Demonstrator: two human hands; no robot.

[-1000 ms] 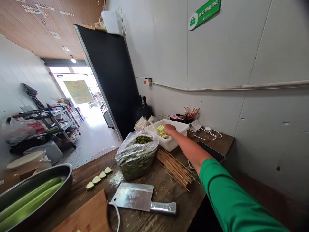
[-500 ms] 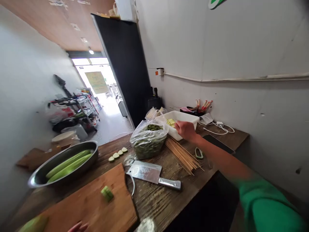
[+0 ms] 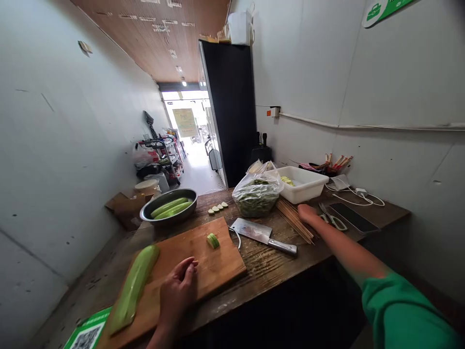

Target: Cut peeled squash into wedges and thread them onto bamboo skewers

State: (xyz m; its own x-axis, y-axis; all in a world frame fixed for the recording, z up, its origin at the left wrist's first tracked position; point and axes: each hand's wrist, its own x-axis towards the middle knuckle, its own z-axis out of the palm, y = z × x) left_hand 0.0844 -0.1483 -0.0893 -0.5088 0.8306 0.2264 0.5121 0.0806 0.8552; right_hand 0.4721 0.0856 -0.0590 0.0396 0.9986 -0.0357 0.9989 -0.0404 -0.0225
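My right hand reaches to the bundle of wooden skewers; its fingers are turned away, so their grip is hidden. My left hand is over the wooden cutting board, fingers curled in toward the thumb, with nothing visible in them. A short stack of green squash slices lies on the board beyond that hand. On the board's left side lies a long piece of pale green squash. A cleaver rests flat on the table between the board and the skewers.
A metal bowl holds long squashes. Several white slices lie in a row beside a plastic bag of greens. Behind the skewers stands a white tub with slices inside. Scissors, a phone and a white cable lie right.
My right hand has come from the white tub's near edge back to the skewers. My left hand shows more fully over the board. The view has swung left, and the scissors are now uncovered.
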